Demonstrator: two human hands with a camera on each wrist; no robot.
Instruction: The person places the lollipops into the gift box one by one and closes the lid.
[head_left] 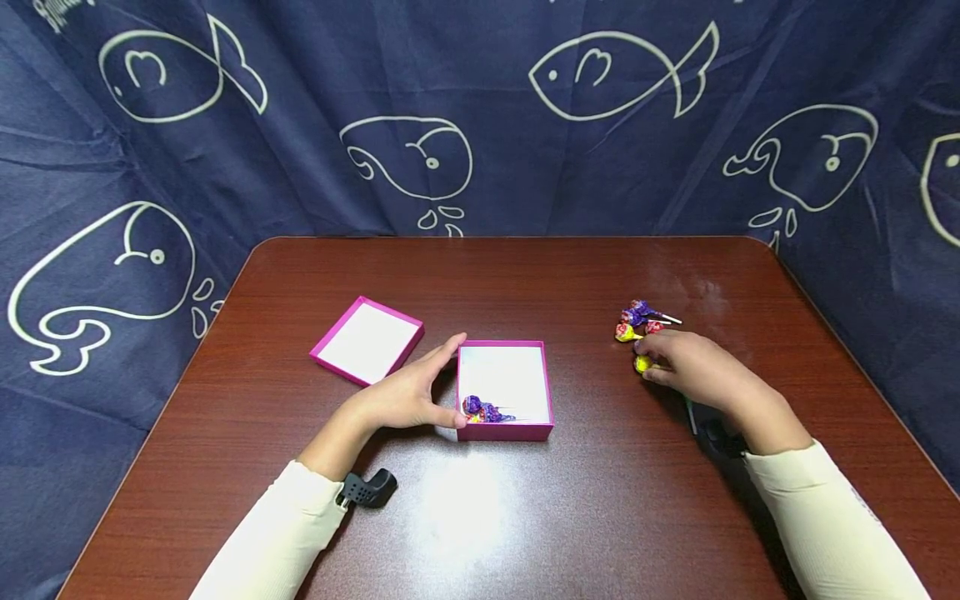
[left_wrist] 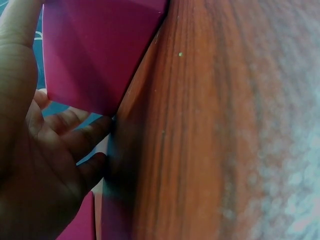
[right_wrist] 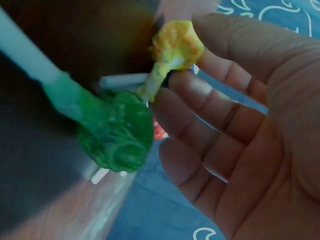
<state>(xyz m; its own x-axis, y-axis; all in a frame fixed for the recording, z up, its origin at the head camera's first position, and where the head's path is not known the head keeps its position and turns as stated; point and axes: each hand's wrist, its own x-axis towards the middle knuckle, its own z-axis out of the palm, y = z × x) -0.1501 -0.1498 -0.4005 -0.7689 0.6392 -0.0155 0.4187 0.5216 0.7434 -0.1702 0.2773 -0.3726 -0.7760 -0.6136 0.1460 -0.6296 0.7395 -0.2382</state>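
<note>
In the head view a pink square box with a white inside sits mid-table. Several purple-wrapped lollipops and a bit of yellow wrapper lie along its front left. My left hand rests against the box's left side, thumb at the front corner and fingers stretched toward the back corner. The right hand pinches a yellow lollipop between thumb and fingers. Close by, a green lollipop shows in the right wrist view; the hand hides its head in the head view. Purple lollipops lie just beyond these fingers.
A pink lid with a white inside lies left of the box, behind the left hand. Another yellow lollipop and a red one lie in the right-hand pile. A blue fish-patterned cloth hangs behind the brown table.
</note>
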